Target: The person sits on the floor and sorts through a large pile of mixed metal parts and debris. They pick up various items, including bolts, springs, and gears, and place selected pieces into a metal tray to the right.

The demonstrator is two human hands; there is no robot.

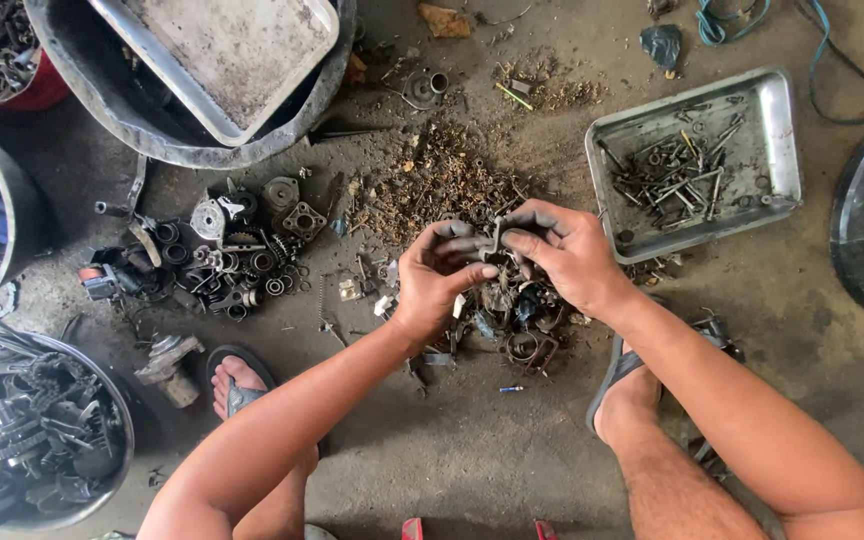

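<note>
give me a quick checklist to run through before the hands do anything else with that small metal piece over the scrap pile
1. Grip on the small metal piece: left hand and right hand both pinch it, fingertips meeting. Ok.
2. Piece free of the scrap pile: it sits above the heap, but whether it is fully clear is hidden by fingers. Cannot tell.
3. Metal tray of bolts within view on the right side: upright on the floor, unblocked. Ok.
4. Feet near sharp scrap: sandalled foot close to loose parts. Not ok.
5. Hand protection: bare, grimy hands. Not ok.
</note>
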